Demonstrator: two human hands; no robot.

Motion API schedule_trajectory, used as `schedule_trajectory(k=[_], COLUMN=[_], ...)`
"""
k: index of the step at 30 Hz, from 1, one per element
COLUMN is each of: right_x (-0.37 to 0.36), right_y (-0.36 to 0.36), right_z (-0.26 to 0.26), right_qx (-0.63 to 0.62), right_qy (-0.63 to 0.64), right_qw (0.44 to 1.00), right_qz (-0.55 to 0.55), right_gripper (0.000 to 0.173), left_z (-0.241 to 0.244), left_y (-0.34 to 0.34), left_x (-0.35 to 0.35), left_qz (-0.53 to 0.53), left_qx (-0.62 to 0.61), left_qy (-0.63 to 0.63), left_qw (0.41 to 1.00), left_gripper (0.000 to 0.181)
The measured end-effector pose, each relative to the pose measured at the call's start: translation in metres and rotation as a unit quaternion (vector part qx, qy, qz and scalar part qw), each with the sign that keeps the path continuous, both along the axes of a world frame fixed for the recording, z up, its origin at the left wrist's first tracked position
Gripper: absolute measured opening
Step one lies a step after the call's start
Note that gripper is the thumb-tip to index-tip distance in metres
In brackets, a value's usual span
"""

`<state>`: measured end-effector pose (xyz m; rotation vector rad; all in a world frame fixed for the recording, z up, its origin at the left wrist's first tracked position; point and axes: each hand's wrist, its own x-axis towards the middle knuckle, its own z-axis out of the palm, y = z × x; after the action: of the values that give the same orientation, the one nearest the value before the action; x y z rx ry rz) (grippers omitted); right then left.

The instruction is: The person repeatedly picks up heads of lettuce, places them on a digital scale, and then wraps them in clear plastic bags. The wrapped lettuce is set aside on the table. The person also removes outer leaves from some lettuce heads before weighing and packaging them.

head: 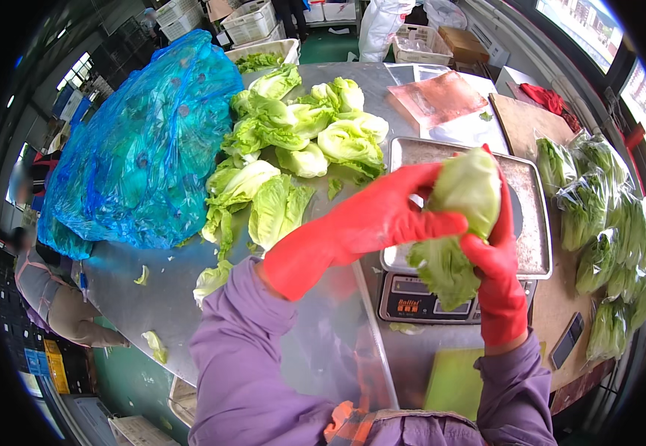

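Observation:
My left hand [379, 217] and my right hand [493, 251], both in red rubber gloves, hold one head of leafy lettuce [465, 192] between them. Its pale, rounded part is up and its loose green leaves hang down. The lettuce is over the metal tray [537, 223] of a digital scale [412, 298], and the leaves partly hide the scale's front panel. To the left of the tray, more lettuce heads [351, 139] lie in a pile on the steel table [150, 301], with a few loose leaves around them.
A big blue plastic bag [150, 145] fills the table's left side. Bagged greens [585, 206] and a phone [567, 340] lie on a board at the right. Clear plastic bags [440, 100] lie behind the scale. A yellow-green block [451, 379] is near my body. Other people stand farther off.

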<state>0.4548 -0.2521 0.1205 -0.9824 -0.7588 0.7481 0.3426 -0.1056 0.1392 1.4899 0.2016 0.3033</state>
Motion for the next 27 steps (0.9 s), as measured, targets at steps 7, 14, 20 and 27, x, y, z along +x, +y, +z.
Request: schedule_trajectory(k=[7,14,20,27], right_x=[0.036,0.074,0.117,0.112], right_y=[-0.049,-0.072,-0.069,-0.061], right_z=[-0.021,0.004,-0.006,-0.029], right_qx=[-0.105,-0.111,-0.131,-0.344], right_qy=[0.166,0.041,-0.027,-0.269], right_qw=[0.98,0.993,0.99,0.899], right_qz=[0.023,-0.013,-0.042,-0.037], right_gripper=[0.079,0.066,0.056,0.063], left_z=[-0.145,-0.176,-0.09,-0.097], left_y=[0.127,0.163,0.058,0.0], left_x=[0.046,0.01,0.008,0.021], left_qz=[0.221,0.518,0.196,-0.186], left_qx=[0.548,0.197,0.2,0.331], left_qy=[0.237,-0.06,-0.36,-0.144], left_qw=[0.771,0.83,0.89,0.914], left_gripper=[0.056,0.038,0.043,0.052])
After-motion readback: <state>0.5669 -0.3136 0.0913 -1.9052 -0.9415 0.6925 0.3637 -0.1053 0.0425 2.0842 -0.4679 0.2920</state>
